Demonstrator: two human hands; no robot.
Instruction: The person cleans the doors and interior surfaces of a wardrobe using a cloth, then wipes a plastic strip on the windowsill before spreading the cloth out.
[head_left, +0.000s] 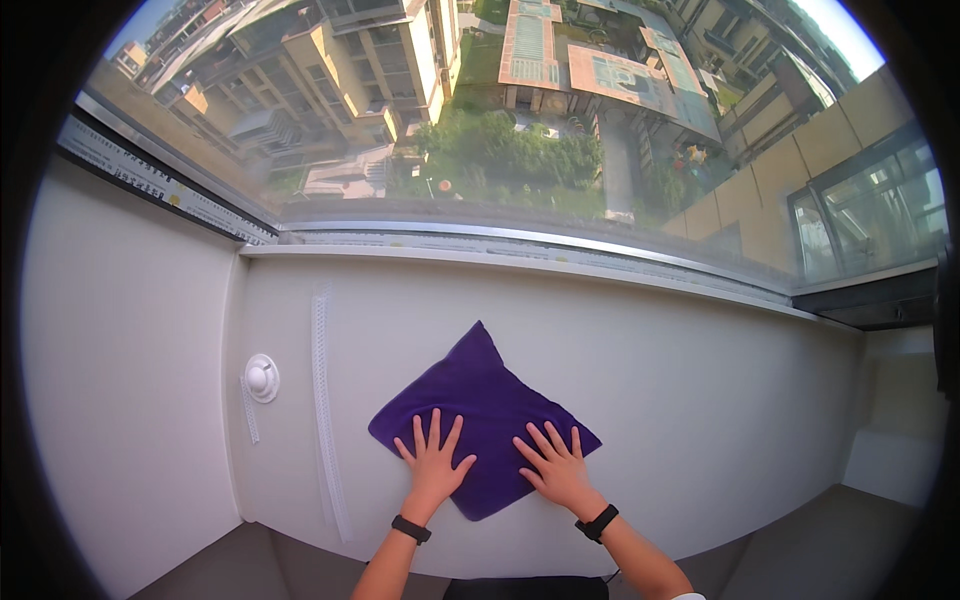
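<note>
A purple cloth (480, 405) lies spread on a white windowsill board (675, 390), with one corner pointing at the window. My left hand (435, 461) rests palm down on the cloth's left part, its fingers spread. On the right part of the cloth lies my right hand (556, 461), palm down too, with fingers apart. Neither hand grips the fabric. Small folds run across the cloth by the fingertips. Each wrist wears a black band.
Left of the cloth, a long white perforated strip (322, 405) runs along the board. Beyond it are a round white knobbed fitting (261, 379) and a shorter strip (250, 412). A window frame (525, 244) borders the far edge; a white side wall (135, 360) stands left.
</note>
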